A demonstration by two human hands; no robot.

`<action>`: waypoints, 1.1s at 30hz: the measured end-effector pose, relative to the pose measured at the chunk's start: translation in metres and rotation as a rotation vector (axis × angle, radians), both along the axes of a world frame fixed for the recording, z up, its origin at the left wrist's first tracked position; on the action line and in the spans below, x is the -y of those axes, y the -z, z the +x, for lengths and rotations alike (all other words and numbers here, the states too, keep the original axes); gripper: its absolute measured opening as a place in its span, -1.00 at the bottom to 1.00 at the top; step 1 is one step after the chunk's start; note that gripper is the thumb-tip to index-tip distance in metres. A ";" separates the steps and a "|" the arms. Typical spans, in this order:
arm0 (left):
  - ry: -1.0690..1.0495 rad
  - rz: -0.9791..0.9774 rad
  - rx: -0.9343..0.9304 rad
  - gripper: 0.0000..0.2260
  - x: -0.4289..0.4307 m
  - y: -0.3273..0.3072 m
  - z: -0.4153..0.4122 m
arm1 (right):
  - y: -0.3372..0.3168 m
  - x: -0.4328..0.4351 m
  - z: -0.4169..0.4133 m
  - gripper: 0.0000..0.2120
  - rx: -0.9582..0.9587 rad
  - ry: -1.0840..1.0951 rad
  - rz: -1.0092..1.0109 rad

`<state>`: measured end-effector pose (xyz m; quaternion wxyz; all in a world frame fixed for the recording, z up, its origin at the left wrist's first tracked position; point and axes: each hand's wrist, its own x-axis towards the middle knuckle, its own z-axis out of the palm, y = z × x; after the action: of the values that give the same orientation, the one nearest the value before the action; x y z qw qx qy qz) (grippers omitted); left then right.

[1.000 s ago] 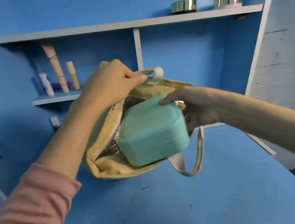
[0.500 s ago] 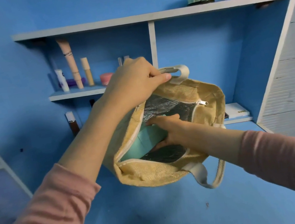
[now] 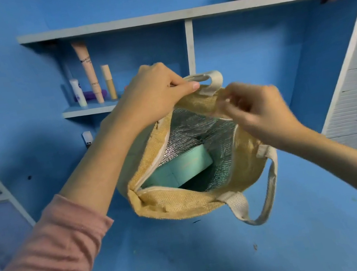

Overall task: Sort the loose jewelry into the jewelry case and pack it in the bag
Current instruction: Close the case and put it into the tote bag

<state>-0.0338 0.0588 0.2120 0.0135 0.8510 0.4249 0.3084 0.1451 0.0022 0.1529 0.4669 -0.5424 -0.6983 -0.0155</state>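
Two hands hold the mouth of the tan woven bag (image 3: 184, 203) apart, and the mint-green rectangular jewelry case (image 3: 181, 168) lies inside it, low against the crinkled silver foil lining (image 3: 195, 130). Taking the bag's opening as the clock face, the left hand (image 3: 154, 99) sits at about 11 o'clock. Its fingers are curled round the far rim where the cream webbing handle (image 3: 210, 79) is sewn on, with the thumb pressed flat along the top. The right hand (image 3: 261, 111) is at about 2 o'clock, blurred, with its fingers bent. It seems to pinch the same far rim just beside the handle's other root, though how firmly cannot be told.

From both hands the case lies down and inward, toward 7 o'clock of the opening. Its long axis runs roughly from 8 o'clock to 2 o'clock, and its near end is tucked under the front rim. It sits fully below the rim line, and nothing of it pokes out. The left hand is the nearer to it, but neither hand touches it.

Packing looks essentially done, so the next step is probably closing the mouth. That means bringing the held far rim toward 6 o'clock over the case. The second cream handle (image 3: 268, 193) hangs loose at 4 o'clock over the blue tabletop (image 3: 195, 263). No zipper pull can be made out here.
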 end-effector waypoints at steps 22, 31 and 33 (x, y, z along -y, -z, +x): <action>0.190 0.581 0.073 -0.79 0.054 -0.008 0.031 | -0.014 0.027 0.068 -0.79 -0.072 0.237 -0.414; 0.185 -0.176 -0.383 -0.65 0.048 0.003 0.109 | -0.033 0.034 0.067 -0.78 -0.064 0.225 -0.471; 0.171 -0.187 -0.437 -0.70 0.045 -0.005 0.116 | -0.036 0.035 0.067 -0.79 -0.091 0.207 -0.486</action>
<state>0.0818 0.0135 0.2168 0.0260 0.9254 0.3709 0.0740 0.2126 -0.0328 0.1891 0.3499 -0.7072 -0.6005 0.1296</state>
